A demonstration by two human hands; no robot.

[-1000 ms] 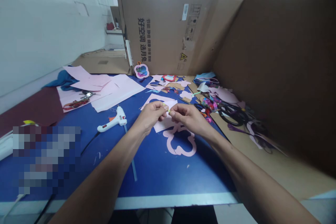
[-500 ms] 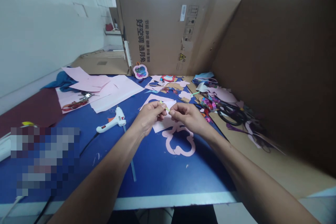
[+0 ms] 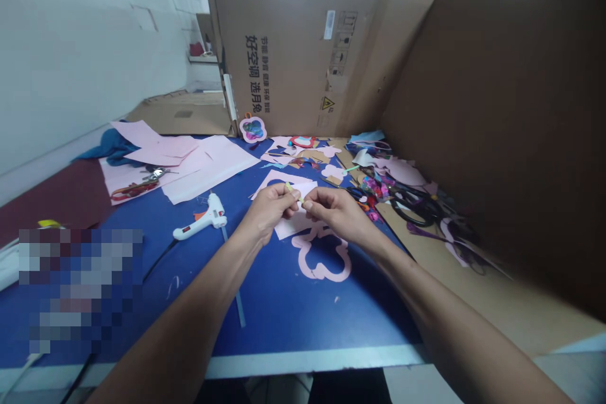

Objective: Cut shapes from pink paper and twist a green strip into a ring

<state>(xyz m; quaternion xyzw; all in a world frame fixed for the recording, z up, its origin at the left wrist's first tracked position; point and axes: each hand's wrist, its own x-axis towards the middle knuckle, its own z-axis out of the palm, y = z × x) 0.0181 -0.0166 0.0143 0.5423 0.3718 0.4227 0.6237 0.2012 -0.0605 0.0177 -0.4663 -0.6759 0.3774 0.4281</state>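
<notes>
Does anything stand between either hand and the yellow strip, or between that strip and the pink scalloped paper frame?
Nothing visible does. The left hand and right hand already pinch the yellow strip. Nothing visible blocks the way to the pink scalloped paper frame on the table.

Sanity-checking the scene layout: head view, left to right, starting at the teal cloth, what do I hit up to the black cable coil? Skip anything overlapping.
Teal cloth → white glue gun → left hand → right hand → black cable coil.
</notes>
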